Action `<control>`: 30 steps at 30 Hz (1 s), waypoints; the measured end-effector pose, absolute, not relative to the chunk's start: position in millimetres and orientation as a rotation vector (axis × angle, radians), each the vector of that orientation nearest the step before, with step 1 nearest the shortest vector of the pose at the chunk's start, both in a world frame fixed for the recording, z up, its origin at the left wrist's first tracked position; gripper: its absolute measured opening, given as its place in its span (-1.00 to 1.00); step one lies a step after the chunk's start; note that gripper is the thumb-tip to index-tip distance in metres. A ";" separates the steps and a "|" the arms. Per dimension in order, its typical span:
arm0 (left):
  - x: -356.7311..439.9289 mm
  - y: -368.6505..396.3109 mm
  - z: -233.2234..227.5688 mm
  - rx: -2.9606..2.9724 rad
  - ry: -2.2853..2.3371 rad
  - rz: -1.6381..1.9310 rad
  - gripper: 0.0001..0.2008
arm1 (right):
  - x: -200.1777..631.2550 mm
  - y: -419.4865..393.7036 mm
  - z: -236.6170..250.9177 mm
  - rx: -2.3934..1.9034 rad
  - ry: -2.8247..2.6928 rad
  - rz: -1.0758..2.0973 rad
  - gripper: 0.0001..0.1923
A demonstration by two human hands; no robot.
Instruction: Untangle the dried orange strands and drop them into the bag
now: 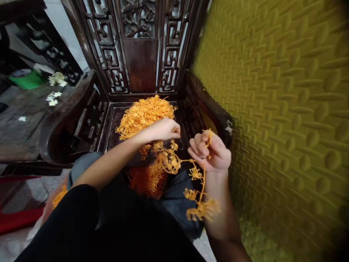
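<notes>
On the seat of a dark carved wooden chair (116, 118) lies a heap of orange plastic sprigs (147, 112) with thin branching tips. My left hand (165, 129) is over the near right side of the heap, fingers curled closed; a speck of orange shows at the fingertips, but what it holds is hidden. To its right, palm up, my right hand (211, 151) is closed on an orange sprig (201, 185), whose stems hang below the wrist. A blurred branching cluster (167, 160) extends left from near this hand, below my left hand.
More orange sprigs (152, 180) fill a reddish container or bag between my knees. A yellow embossed padded surface (278, 109) stands close on the right. At left, a dark wooden table (16, 123) carries a green container (28, 79) and white flowers (53, 98).
</notes>
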State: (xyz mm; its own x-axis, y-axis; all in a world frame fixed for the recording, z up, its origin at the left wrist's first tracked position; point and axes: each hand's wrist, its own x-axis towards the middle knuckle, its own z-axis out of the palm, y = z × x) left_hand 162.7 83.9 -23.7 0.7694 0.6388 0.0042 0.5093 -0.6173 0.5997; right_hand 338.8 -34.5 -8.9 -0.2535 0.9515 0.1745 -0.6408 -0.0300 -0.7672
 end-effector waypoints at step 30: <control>119.0 86.2 33.6 1.793 0.972 0.874 -0.72 | 331.7 6.1 19.9 -0.456 -0.717 1.273 -0.87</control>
